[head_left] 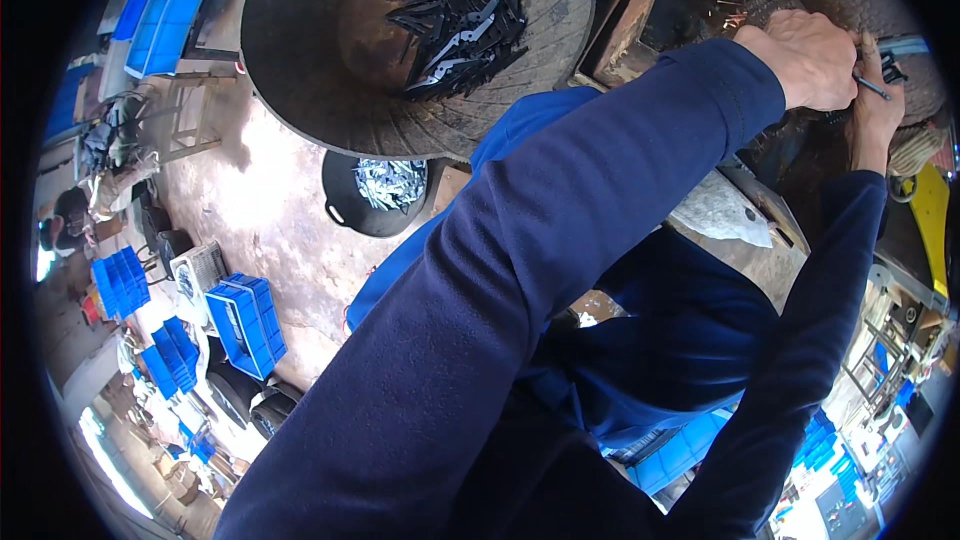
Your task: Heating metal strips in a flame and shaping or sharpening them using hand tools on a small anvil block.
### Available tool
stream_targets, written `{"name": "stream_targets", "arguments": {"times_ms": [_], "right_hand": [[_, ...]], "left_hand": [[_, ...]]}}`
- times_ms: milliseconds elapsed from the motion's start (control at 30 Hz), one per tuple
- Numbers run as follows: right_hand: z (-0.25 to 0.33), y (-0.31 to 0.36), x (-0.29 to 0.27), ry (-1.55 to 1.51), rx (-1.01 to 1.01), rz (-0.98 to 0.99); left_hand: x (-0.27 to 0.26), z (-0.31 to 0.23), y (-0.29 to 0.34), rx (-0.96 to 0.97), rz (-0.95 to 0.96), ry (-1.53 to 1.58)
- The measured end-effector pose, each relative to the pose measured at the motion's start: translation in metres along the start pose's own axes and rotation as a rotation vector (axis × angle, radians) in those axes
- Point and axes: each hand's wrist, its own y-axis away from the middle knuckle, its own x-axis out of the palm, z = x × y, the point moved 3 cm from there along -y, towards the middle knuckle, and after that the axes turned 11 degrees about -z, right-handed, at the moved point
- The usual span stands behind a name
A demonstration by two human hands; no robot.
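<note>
At the upper right, my left hand [805,58] is closed, its fist beside a rough round wheel [772,6] where orange sparks [733,16] fly. A slim dark metal piece [872,88] sticks out between my two hands. My right hand [878,110] is closed around the same spot, thumb raised. Most of the gripped piece is hidden by my fingers. A small black looped part [891,67] shows just beyond the right hand. To the left, a wide round pan [300,50] holds a heap of long dark metal blades [455,35], a few of them shiny.
Below the pan stands a black tub [338,195] of shiny metal pieces [390,183]. A rusty metal frame [625,30] borders the wheel area. Blue crates [245,325] stand on the floor [255,200] at left. A yellow panel [930,225] rises at far right.
</note>
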Motion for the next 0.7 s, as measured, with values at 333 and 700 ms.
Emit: {"name": "stream_targets", "arguments": {"times_ms": [333,700], "right_hand": [[-0.009,-0.007,0.000,0.003,0.009,0.011],[-0.011,-0.011,-0.001,0.067,-0.042,0.006]], "left_hand": [[0.001,0.001,-0.001,-0.019,0.022,-0.018],[-0.002,0.000,0.001,-0.007,0.019,0.000]]}}
